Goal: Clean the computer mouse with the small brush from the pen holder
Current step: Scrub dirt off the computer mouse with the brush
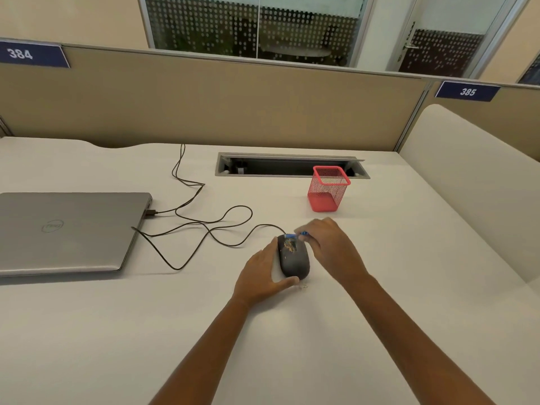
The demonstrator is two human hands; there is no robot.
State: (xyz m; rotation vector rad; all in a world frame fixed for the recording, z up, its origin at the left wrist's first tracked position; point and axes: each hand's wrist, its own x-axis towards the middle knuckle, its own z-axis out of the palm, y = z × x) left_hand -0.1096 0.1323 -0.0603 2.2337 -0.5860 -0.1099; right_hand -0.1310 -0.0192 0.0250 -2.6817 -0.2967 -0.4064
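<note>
A black wired computer mouse (pixel 294 263) lies on the white desk, with pale crumbs on its front half. My left hand (pixel 261 276) grips it from the left side, thumb at its rear end. My right hand (pixel 328 244) holds a small blue brush (pixel 293 235), whose head rests on the mouse's front end. Behind them stands a red mesh pen holder (pixel 328 190), which looks empty.
A closed grey laptop (pixel 70 232) sits at the left, with the mouse's black cable (pixel 204 226) looped between it and the mouse. A few crumbs (pixel 304 287) lie by the mouse's rear. A cable slot (pixel 289 166) runs along the desk's back, before a beige partition.
</note>
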